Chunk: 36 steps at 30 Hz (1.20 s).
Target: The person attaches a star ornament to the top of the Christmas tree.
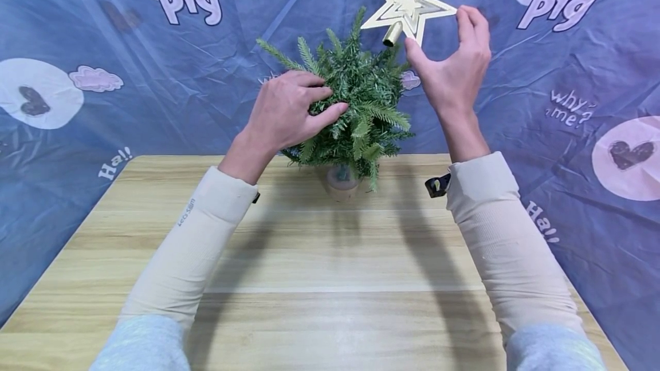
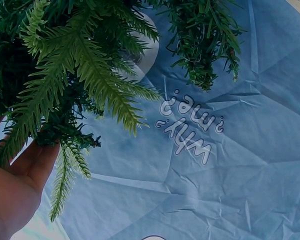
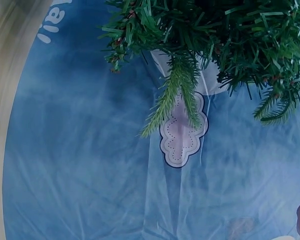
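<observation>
A small artificial Christmas tree with dense green branches stands near the table's back edge. My left hand holds its left side, with fingertips and thumb in among the branches; in the left wrist view, fingers partly disappear behind the sprigs. Above and right of the treetop, my right hand grips a gold star tree topper by two of its points, thumb on the lower one and fingers on the right one. The star's short hollow socket points down toward the treetop. In the right wrist view the star is not visible.
The tree's pale round base rests on the light wooden table. Behind the table hangs a creased blue printed cloth. A black strap shows at the right cuff.
</observation>
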### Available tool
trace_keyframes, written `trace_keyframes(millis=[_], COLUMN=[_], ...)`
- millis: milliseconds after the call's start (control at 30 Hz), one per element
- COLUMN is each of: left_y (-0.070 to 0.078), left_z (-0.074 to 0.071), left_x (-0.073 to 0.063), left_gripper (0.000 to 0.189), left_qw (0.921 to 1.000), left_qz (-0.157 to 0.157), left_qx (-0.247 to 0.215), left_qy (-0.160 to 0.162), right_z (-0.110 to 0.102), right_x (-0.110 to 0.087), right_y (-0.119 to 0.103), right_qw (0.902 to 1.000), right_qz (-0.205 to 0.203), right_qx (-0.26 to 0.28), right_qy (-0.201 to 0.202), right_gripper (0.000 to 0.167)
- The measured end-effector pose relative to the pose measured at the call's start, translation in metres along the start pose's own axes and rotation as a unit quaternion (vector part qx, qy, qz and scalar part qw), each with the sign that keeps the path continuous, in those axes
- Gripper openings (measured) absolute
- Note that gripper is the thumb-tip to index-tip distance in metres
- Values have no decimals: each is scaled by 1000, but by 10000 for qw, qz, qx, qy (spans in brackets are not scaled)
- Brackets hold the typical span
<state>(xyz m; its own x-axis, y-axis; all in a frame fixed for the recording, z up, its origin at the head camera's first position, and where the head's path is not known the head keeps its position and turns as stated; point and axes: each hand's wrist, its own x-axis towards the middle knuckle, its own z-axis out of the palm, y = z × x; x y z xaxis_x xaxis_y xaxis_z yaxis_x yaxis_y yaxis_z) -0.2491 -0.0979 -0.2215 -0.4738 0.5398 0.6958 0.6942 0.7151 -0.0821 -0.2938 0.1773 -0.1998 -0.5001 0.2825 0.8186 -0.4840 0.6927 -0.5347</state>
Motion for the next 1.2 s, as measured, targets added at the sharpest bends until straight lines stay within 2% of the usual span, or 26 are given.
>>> trace_keyframes(millis=[333, 1200], left_y=[-1, -2], left_z=[-1, 2], left_x=[1, -2], left_gripper=[51, 50], left_qw=[9999, 9997], left_qz=[1, 147], left_qx=[114, 95], left_qy=[-58, 192], right_z=[9, 25], right_x=[2, 0], right_y=[-7, -19], right_qw=[9998, 9990], right_qz=[-164, -378], right_qx=[69, -64], right_qy=[-59, -211], right_gripper=[80, 82])
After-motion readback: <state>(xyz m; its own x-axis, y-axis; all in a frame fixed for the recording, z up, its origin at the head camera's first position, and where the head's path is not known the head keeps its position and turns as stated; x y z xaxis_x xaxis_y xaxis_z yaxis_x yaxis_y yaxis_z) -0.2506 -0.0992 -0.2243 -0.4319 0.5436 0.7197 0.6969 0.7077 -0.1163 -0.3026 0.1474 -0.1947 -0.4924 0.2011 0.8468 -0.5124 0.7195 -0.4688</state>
